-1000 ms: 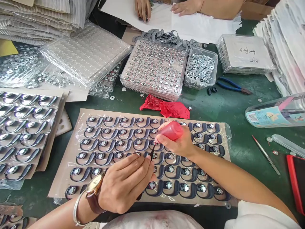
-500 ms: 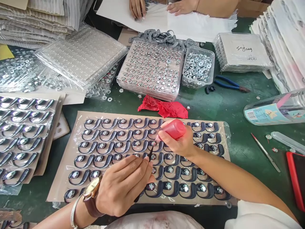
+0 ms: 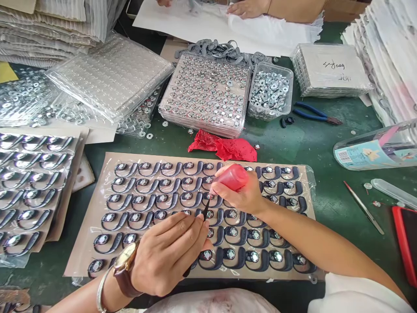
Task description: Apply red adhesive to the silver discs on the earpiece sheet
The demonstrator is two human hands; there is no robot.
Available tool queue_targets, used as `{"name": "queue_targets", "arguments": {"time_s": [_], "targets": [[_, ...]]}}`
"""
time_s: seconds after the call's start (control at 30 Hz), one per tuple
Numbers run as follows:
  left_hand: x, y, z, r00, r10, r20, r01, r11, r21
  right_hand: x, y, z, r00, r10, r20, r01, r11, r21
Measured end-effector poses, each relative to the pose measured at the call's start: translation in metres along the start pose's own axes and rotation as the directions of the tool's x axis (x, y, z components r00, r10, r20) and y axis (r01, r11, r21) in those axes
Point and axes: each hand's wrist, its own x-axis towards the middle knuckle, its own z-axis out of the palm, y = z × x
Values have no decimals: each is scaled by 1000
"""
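My left hand (image 3: 174, 250), with a watch on the wrist, is closed around black tweezers (image 3: 206, 210). The tips touch or nearly touch a small round part in the third row of the tray. My right hand (image 3: 246, 195) grips a red squeeze bottle (image 3: 232, 177), tilted with its nozzle end down beside the tweezer tips. Under both hands lies a brown sheet (image 3: 86, 226) carrying rows of dark curved ear-hook pieces (image 3: 236, 237), each with a round silver part. My hands hide several of these pieces.
A crumpled red cloth (image 3: 224, 146) lies behind the sheet. Farther back are a stacked tray of round parts (image 3: 205, 93), a washer box (image 3: 270, 91) and pliers (image 3: 316, 114). Other tweezers (image 3: 363, 208) and a jar (image 3: 374, 148) stay right. Another person's hand (image 3: 249, 8) rests on white paper.
My right hand has moved slightly left and down, bringing the red bottle's nozzle closer to the tweezer tips. My left hand keeps its place. The other person's left-side hand has moved back toward the top edge.
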Motion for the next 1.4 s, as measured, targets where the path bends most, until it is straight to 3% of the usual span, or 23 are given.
{"name": "queue_targets", "arguments": {"time_s": [0.2, 0.43, 0.83, 1.03, 1.4], "targets": [[0, -2, 0, 1000, -24, 13, 24, 999, -30, -3, 2, -2, 997, 28, -72, -27, 999, 19], [2, -3, -2, 1000, -28, 3, 28, 999, -33, 0, 1, -4, 997, 52, -50, -55, 996, -64], [8, -6, -5, 999, -39, -6, 38, 997, -74, 3, -9, -6, 1000, -18, -16, 16, 991, -132], [5, -10, -6, 994, -106, -10, 104, 988, -118, 1, -5, -6, 998, -34, -46, 29, 996, -87], [16, -25, -11, 973, -231, -11, 220, 939, -264, -2, -8, -4, 1000, 2, 11, -1, 995, -97]]}}
